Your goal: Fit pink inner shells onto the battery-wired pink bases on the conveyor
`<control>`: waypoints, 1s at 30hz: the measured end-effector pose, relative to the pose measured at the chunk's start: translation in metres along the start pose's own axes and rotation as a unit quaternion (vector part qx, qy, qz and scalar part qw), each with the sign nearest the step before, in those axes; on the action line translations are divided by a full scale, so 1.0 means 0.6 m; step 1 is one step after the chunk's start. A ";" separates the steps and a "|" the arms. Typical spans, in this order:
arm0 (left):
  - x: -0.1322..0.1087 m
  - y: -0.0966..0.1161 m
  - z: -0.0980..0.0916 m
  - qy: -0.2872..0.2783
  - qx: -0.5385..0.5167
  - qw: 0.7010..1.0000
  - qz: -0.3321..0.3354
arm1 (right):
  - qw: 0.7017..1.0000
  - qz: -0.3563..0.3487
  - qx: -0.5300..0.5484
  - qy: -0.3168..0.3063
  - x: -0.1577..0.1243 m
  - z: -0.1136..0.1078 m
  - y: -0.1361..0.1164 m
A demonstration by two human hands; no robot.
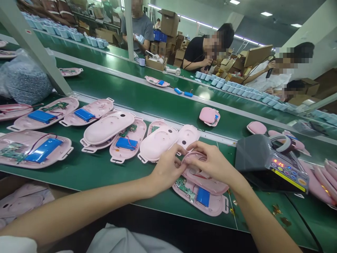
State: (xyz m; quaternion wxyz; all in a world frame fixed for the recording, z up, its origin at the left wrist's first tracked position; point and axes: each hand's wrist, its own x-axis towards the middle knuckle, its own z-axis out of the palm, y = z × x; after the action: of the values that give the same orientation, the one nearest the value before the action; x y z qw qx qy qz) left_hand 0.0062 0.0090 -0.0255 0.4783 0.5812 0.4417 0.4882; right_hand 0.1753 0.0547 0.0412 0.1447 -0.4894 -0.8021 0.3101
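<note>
My left hand (pixel 168 169) and my right hand (pixel 214 162) meet at the far end of a pink plastic shell half (pixel 210 185), with the fingers of both pinched at its rim. A small thing between the fingertips cannot be made out. This tilted shell half partly overlaps another pink shell half (pixel 217 209), which lies open side up on the bench. Inside the lower one are a green circuit board (pixel 184 186) and a blue battery pack (pixel 203 197). To the left of my left hand lies a smooth pink cover (pixel 155 143).
Several pink shells with boards and batteries, such as this one (pixel 126 149), line the green bench (pixel 100 177) to the left. At right stands a black tape dispenser (pixel 252 161). Beyond runs a green conveyor belt (pixel 181 107); people work across it beside light-blue cups (pixel 229 86).
</note>
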 end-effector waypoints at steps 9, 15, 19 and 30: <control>0.019 0.019 -0.004 -0.042 0.067 0.996 -0.041 | 0.993 0.063 -0.075 0.067 -0.010 0.004 0.008; 0.042 0.024 -0.020 -0.173 0.072 0.982 -0.006 | 0.993 0.001 -0.005 0.121 -0.025 0.010 0.010; 0.041 0.017 -0.023 -0.203 -0.004 0.978 -0.055 | 0.992 0.033 -0.042 0.115 -0.025 0.013 0.011; 0.043 0.026 -0.025 -0.160 0.026 0.981 -0.104 | 0.794 0.091 0.163 0.579 -0.197 0.028 0.111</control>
State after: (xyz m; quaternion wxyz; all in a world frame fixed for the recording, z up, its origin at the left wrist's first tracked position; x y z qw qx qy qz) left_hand -0.0045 0.0341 -0.0057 0.5756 0.6147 0.4304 0.3250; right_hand 0.2696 -0.0329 -0.0058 0.6309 -0.6176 -0.4573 0.1069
